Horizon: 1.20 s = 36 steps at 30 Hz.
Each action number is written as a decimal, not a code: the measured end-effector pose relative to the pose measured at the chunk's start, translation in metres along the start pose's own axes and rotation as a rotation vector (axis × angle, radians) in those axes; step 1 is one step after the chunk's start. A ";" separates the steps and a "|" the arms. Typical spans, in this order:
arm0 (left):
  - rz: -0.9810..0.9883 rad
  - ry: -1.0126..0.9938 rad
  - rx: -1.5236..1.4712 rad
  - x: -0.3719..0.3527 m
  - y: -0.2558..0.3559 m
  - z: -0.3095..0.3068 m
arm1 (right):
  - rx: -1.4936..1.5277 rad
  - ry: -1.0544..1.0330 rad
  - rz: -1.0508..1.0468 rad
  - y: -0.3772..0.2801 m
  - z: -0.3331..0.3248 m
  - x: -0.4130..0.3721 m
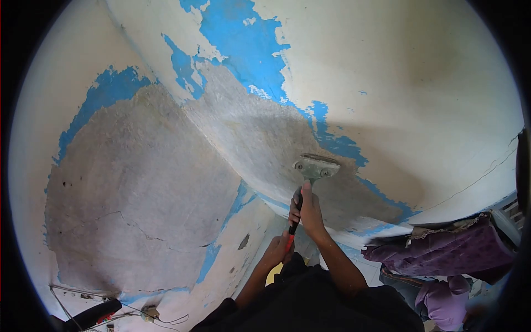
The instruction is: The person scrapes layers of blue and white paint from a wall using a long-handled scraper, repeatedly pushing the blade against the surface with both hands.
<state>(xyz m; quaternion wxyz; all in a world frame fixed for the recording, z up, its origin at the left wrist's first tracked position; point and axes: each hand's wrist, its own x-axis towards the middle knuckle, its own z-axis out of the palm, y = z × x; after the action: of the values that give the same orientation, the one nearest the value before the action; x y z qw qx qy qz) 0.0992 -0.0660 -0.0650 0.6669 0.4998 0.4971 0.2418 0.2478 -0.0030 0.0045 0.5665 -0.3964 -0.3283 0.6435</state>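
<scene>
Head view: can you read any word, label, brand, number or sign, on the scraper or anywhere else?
No readable text anywhere in this view.
On the scraper, gripped by the left hand and right hand, no legible brand or number shows on the metal head or the black-and-red handle.
On the wall, only peeling blue and white paint, no writing.
On the purple cloth, no label visible.

Scraper (pixel 315 166) on wall (pixel 138 182), above right hand (pixel 307 213) (left hand (pixel 276 249) just below, on the handle). Cloth (pixel 442 254) lower right.
</scene>
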 end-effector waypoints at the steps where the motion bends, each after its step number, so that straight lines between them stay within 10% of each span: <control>1: 0.001 0.013 0.022 0.002 -0.003 0.000 | -0.017 0.007 -0.002 0.002 -0.002 0.003; 29: 0.202 0.018 0.133 0.018 0.052 0.014 | 0.092 -0.041 -0.180 -0.058 -0.005 -0.002; 36: 0.097 0.078 0.204 0.046 -0.084 0.043 | -0.001 0.074 0.022 0.061 -0.077 -0.007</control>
<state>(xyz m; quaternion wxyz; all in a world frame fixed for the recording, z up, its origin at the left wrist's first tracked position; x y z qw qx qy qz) 0.1410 -0.0786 -0.1608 0.5801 0.5788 0.5199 0.2413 0.2875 -0.0212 -0.0843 0.5710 -0.4240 -0.3028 0.6344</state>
